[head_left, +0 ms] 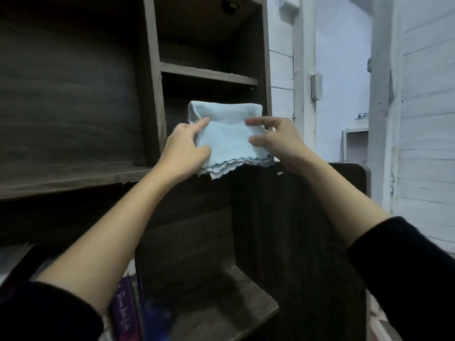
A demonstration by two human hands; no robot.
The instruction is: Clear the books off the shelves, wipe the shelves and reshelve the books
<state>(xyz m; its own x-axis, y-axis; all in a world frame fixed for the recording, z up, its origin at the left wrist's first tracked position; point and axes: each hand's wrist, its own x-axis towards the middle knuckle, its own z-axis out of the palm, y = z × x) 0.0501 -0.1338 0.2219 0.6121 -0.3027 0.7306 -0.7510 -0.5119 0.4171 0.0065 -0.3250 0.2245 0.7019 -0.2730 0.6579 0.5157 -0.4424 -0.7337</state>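
Left hand (187, 148) and right hand (278, 143) pinch the folded cloth (229, 141) by its sides before the bare shelves (209, 75), likely squaring a pad for wiping; books (125, 313) stand at lower left.

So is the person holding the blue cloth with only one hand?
No, the left hand and the right hand each pinch one side of the folded blue cloth.

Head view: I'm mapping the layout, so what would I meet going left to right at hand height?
From the left: wide dark shelf → left hand → folded blue cloth → right hand → white plank wall.
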